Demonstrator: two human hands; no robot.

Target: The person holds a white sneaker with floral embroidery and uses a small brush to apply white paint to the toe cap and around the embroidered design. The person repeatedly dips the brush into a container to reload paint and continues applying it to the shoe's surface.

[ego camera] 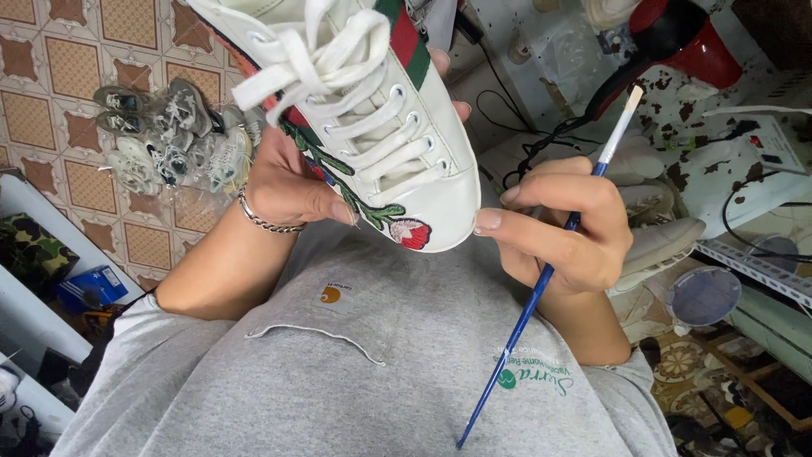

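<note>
Around the white sneaker (372, 118), room was tight: the left hand (292, 182) blocked its left flank, the right hand (562, 224) with its blue paintbrush (541, 283) crowded the toe, and the red hair dryer (677, 38) with its black cord (550, 135) cluttered beyond. Below the toe, over the grey shirt (355, 372), space lay open.

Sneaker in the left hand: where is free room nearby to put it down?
The grey shirt lap under the white sneaker is bare. Tiled floor beside the sneaker pile is open too. The workbench behind the right hand with the paintbrush is crowded.
</note>
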